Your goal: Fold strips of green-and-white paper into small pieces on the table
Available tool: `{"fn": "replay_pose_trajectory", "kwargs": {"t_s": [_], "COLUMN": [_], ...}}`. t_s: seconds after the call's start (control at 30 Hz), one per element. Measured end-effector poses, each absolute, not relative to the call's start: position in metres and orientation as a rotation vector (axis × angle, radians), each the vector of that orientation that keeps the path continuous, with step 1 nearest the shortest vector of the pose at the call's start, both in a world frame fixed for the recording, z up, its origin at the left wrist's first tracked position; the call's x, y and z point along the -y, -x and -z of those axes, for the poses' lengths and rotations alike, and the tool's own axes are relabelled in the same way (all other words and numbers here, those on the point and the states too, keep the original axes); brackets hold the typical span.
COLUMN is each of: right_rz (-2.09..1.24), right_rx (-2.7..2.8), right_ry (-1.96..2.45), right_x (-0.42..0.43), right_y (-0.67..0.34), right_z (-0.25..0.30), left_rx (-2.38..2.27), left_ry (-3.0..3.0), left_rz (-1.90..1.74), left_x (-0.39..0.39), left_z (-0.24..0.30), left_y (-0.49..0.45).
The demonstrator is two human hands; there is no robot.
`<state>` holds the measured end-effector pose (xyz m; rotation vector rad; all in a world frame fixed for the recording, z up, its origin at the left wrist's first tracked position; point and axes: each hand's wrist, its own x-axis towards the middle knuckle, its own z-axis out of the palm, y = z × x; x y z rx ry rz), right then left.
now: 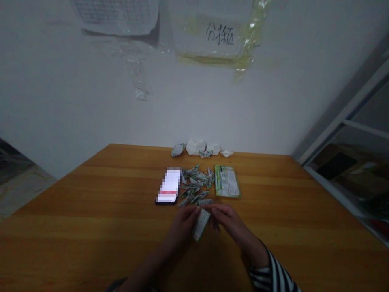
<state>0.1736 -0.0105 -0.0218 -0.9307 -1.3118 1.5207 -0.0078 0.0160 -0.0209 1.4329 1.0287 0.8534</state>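
Low over the surface (273,198), just in front of you, was the small packet (200,227). Your left hand (184,223) had its thumb and fingers pinched on one side of it. Your right hand (229,219) came from the other side, and its thumb and fingers gripped the top edge. With two hands on it, the packet likely could not slip or spin. It tilted, with its printed face up, maybe so you could see it well.

Just past your fingers lay the pile (197,180), all crumpled bits, close enough to reach with no stretch. The phone (169,186) lay flat on the left of the pile, lit screen up, perhaps so you could look at it. On the right lay the bag (227,181), flat, print up, just beside the pile. White wads (196,147) sat at the back by the wall (212,105), maybe to be out of your way.
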Motion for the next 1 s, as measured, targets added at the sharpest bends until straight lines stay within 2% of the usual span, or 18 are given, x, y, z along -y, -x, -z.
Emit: {"fn": "replay_pose_trajectory", "kwargs": {"t_s": [0.37, 0.73, 1.0], "right_rz": [-1.662, -1.778, -1.738], "right_rx": [1.359, 1.278, 1.150], "right_ry": [0.839, 0.770, 0.842], "right_x": [0.008, 0.009, 0.009], "right_y": [-0.176, -0.173, -0.170], "right_z": [0.028, 0.031, 0.039], "left_rx": [-1.031, -1.074, -0.850], "left_ry": [-1.571, -1.507, -1.204], "left_rz": [-0.710, -0.719, -0.727], "left_x": [-0.021, -0.023, -0.014], "left_z": [0.012, 0.013, 0.014], "left_y": [0.013, 0.012, 0.008]}}
